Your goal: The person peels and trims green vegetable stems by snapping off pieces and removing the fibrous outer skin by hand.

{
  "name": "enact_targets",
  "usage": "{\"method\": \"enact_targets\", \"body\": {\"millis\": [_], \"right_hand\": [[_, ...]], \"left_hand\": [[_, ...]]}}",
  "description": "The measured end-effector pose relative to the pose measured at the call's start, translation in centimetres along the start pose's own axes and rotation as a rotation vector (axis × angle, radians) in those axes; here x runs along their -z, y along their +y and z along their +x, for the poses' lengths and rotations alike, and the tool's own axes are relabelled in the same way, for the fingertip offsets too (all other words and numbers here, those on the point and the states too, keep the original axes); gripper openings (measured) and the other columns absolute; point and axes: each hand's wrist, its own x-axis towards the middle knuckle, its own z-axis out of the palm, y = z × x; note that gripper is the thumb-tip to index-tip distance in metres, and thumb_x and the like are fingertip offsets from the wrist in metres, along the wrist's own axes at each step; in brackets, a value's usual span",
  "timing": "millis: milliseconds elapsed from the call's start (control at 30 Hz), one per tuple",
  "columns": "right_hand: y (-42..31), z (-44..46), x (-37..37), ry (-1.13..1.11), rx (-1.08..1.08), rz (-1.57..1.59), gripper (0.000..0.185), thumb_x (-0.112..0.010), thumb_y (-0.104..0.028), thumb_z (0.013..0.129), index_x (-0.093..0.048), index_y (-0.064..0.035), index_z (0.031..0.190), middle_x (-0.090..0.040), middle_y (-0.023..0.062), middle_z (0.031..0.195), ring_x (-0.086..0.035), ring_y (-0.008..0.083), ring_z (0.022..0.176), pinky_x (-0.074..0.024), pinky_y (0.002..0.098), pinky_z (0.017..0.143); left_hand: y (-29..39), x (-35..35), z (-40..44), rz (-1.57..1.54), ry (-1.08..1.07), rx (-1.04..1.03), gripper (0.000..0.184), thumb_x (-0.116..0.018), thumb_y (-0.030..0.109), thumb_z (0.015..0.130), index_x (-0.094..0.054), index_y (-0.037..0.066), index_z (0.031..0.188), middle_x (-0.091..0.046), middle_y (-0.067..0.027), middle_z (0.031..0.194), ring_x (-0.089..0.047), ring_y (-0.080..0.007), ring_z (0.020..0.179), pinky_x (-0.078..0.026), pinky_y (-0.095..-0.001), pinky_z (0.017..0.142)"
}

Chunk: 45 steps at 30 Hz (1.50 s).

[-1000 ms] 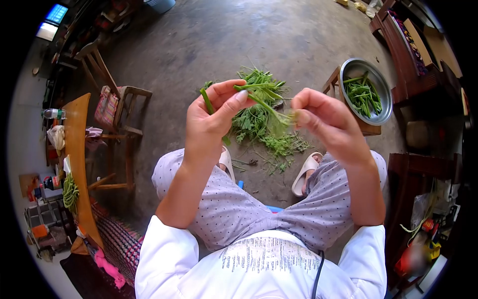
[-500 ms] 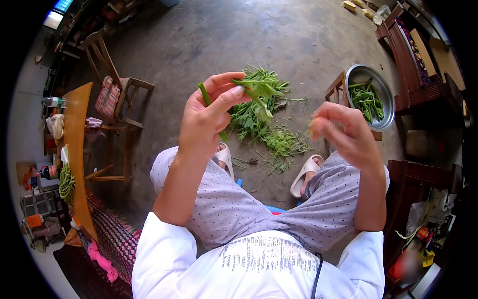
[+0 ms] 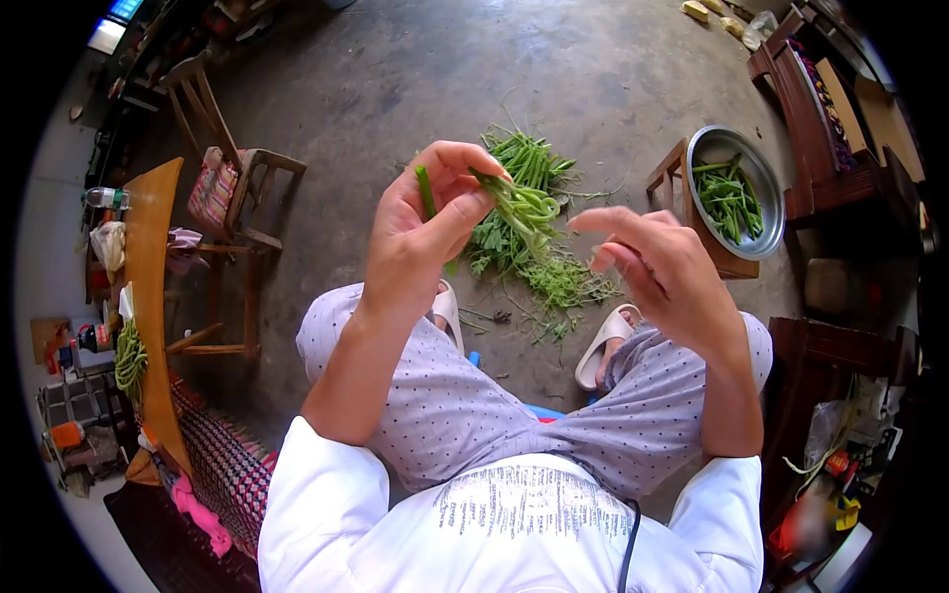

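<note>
My left hand point(image 3: 427, 225) is closed on a green vegetable shoot point(image 3: 526, 210). The shoot's curly, leafy end sticks out past the thumb, and a short cut stem shows behind the fingers. To the right of it, my right hand point(image 3: 674, 262) hangs in the air with index finger and thumb apart and nothing visible between them. A heap of leafy green stems point(image 3: 529, 163) lies on the floor below, with finer trimmings point(image 3: 568, 282) in front of it. At the right, a metal basin point(image 3: 777, 212) holds several cut green pieces point(image 3: 730, 206).
The basin rests on a small wooden stool point(image 3: 672, 178). My slippered feet are on either side of the trimmings. A wooden chair point(image 3: 242, 178) and a table point(image 3: 158, 296) with a green bundle point(image 3: 130, 358) on its edge are at left; dark wooden furniture point(image 3: 840, 188) stands at right.
My right hand has moved left and its pinched fingers have spread apart. My left hand has shifted slightly right, and the shoot's end now shows as a curled clump.
</note>
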Motion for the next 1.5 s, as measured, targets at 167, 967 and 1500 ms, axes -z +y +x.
{"method": "enact_targets", "body": {"millis": [167, 967, 1500], "right_hand": [[-1.2, 0.1, -0.7, 0.117, -0.081, 0.182, 0.035, -0.056, 0.013, 0.081, -0.059, -0.0024, 0.112, -0.056, 0.0126, 0.104, -0.063, 0.0236, 0.077, -0.051, 0.029, 0.07], [4.1, -0.9, -5.8, 0.224, -0.275, 0.25, 0.012, -0.069, -0.01, 0.079, -0.07, -0.0022, 0.088, -0.058, 0.0139, 0.08, -0.059, 0.0265, 0.07, -0.0472, 0.0362, 0.064], [3.4, -3.0, -1.3, 0.461, -0.276, -0.055, 0.013, -0.064, -0.008, 0.082, -0.057, 0.0012, 0.087, -0.053, 0.018, 0.092, -0.059, 0.0371, 0.085, -0.0487, 0.0454, 0.074]], "left_hand": [[0.6, -1.1, -0.1, -0.022, 0.021, 0.045, 0.02, -0.054, 0.004, 0.092, -0.061, 0.005, 0.111, -0.056, 0.0068, 0.082, -0.033, 0.0038, 0.053, -0.02, -0.0148, 0.044], [-3.0, -5.1, 8.5, -0.495, -0.353, 0.249, 0.034, -0.045, 0.033, 0.101, -0.06, 0.005, 0.113, -0.063, -0.0097, 0.113, -0.061, -0.0127, 0.091, -0.045, -0.0216, 0.047], [-6.4, -8.3, 6.5, 0.534, -0.288, 0.055, 0.044, -0.074, 0.023, 0.086, -0.055, 0.002, 0.121, -0.064, -0.0112, 0.107, -0.065, -0.0163, 0.092, -0.053, -0.027, 0.075]]}}
